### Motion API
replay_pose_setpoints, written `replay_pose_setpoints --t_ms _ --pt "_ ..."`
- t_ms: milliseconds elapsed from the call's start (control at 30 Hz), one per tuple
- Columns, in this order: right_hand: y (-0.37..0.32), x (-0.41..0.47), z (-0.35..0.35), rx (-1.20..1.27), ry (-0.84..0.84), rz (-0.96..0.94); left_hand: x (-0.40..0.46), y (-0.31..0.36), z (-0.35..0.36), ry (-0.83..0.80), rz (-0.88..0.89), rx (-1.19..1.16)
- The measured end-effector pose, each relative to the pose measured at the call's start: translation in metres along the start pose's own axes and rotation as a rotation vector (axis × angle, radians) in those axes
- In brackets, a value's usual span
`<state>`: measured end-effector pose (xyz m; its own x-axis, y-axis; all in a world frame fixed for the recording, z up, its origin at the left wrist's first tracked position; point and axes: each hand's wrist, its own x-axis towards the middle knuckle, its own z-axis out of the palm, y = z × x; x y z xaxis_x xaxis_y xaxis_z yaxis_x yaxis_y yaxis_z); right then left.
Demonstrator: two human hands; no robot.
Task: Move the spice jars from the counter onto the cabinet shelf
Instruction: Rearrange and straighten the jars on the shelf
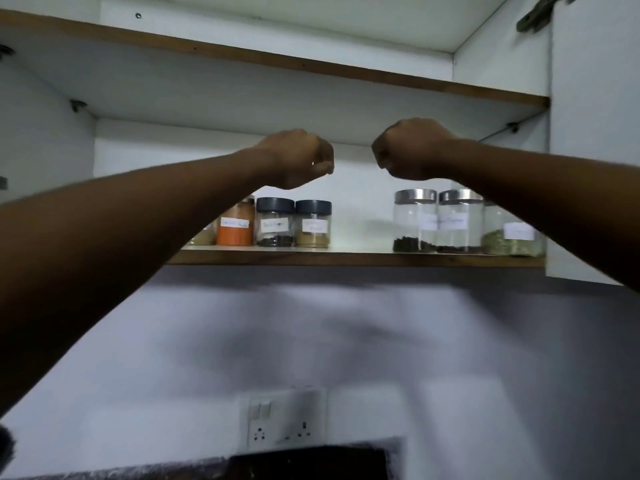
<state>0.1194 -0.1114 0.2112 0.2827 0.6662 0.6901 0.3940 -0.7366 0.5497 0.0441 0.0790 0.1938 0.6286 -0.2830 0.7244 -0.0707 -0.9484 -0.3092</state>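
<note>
A white double wall socket (284, 422) sits on the pale wall (450, 358), with a metal door hinge (535, 13) at upper right.

The left forearm (145, 216) hides most of the leftmost jar (202, 235), and the right forearm (540, 195) covers the lid of the green-filled jar (512, 237). The jar labels (235, 223) are too blurred to read. The bench (138, 474) is cut off by the bottom edge.

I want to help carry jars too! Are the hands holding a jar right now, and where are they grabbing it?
Nothing is held. The left hand and right hand hang curled and empty above the spice jars, which stand on the cabinet shelf.
</note>
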Motion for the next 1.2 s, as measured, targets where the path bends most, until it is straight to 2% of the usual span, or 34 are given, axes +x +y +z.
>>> replay_pose_setpoints --t_ms 300,500,700,1000,1200 --pt "0.076 -0.065 -0.014 0.062 -0.089 0.091 0.029 0.08 -0.016 -0.022 0.015 -0.028" --pt "0.12 -0.088 0.028 0.205 -0.175 0.149 0.062 0.12 0.008 -0.075 -0.036 -0.01" --pt "0.14 -0.102 0.073 0.354 -0.255 0.188 0.087 0.146 0.055 -0.236 -0.111 0.021" --pt "0.136 -0.093 0.115 0.441 -0.147 0.127 0.108 0.146 0.092 -0.286 -0.162 0.039" --pt "0.137 -0.089 0.122 0.414 -0.03 0.139 0.114 0.141 0.104 -0.221 -0.126 0.017"
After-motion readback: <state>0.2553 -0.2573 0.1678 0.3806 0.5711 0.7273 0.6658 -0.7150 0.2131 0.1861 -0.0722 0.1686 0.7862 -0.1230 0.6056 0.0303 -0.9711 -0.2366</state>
